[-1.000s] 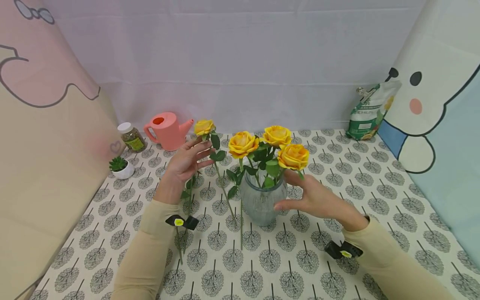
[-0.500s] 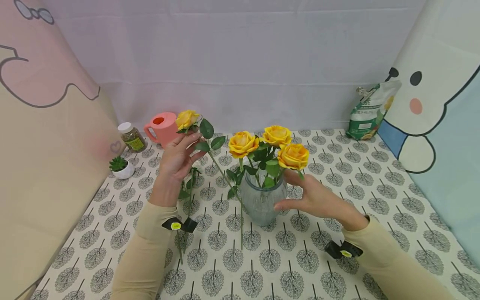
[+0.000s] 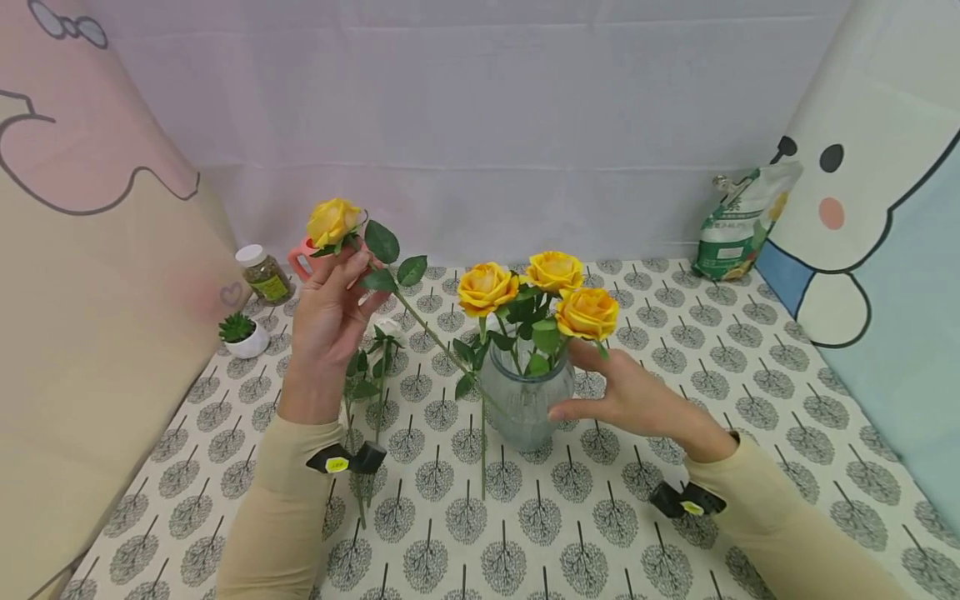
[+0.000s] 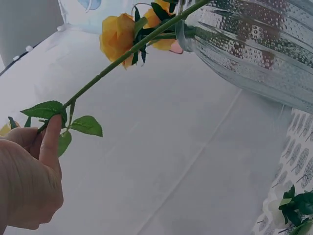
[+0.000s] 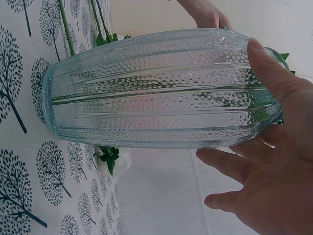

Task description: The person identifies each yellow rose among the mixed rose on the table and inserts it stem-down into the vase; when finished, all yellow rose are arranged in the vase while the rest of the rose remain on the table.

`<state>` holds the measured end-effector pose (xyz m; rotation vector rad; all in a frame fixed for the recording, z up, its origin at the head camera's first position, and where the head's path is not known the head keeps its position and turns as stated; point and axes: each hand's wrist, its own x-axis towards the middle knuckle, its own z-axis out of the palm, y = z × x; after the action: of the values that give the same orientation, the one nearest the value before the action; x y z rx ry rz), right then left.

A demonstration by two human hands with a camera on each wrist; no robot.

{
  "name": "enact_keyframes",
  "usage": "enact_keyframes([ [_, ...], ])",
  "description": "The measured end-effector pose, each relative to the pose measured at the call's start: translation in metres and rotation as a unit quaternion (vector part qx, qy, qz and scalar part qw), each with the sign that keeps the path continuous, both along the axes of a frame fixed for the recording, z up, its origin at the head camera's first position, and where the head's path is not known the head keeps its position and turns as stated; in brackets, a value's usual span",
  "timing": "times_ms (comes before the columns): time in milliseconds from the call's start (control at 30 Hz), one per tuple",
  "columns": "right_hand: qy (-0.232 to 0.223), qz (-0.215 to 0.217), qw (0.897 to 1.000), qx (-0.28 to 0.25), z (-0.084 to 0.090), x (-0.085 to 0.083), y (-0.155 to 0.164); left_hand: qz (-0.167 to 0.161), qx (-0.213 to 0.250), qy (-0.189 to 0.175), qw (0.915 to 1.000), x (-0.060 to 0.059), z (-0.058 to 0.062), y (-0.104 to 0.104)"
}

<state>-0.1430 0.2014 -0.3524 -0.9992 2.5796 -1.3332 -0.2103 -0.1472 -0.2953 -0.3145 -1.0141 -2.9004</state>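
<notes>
My left hand (image 3: 322, 321) pinches a yellow rose (image 3: 332, 223) by its stem just under the bloom. From there the leafy stem (image 4: 100, 77) slants down to the right and overlaps the vase's rim in the left wrist view. The ribbed clear glass vase (image 3: 525, 408) stands upright with several yellow roses, one of them the front right rose (image 3: 587, 314), in its mouth. My right hand (image 3: 630, 392) holds the vase near the rim, its thumb (image 5: 266, 63) on the near side and the fingers around the far side.
A white rose (image 3: 390, 333) and other green stems lie left of the vase; another stem (image 3: 483, 458) lies before it. Behind are a pink watering can (image 3: 302, 265), a lidded jar (image 3: 264, 275) and a potted succulent (image 3: 243, 336). A clipped green-white bag (image 3: 738, 229) stands back right.
My left hand has moved left and up with the yellow rose, and the stem's lower end has come from the open table to the vase. The right hand and vase have stayed still.
</notes>
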Motion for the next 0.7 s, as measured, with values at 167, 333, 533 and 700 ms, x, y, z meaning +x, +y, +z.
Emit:
enact_keyframes([
  [167,0.003,0.000,1.000,-0.001,0.000,0.000,0.000,-0.015,0.089,0.016,0.9958,0.009,0.009,0.000],
  [333,0.002,-0.004,1.000,0.003,0.001,0.000,0.000,0.013,0.131,0.039,0.9906,0.018,0.017,0.000],
  [533,-0.003,-0.008,1.000,0.004,0.001,0.000,0.000,0.076,0.146,0.081,0.9830,0.026,0.023,0.003],
  [700,-0.005,-0.009,1.000,0.004,0.000,0.000,0.000,0.121,0.158,0.090,0.9758,0.033,0.026,0.007],
])
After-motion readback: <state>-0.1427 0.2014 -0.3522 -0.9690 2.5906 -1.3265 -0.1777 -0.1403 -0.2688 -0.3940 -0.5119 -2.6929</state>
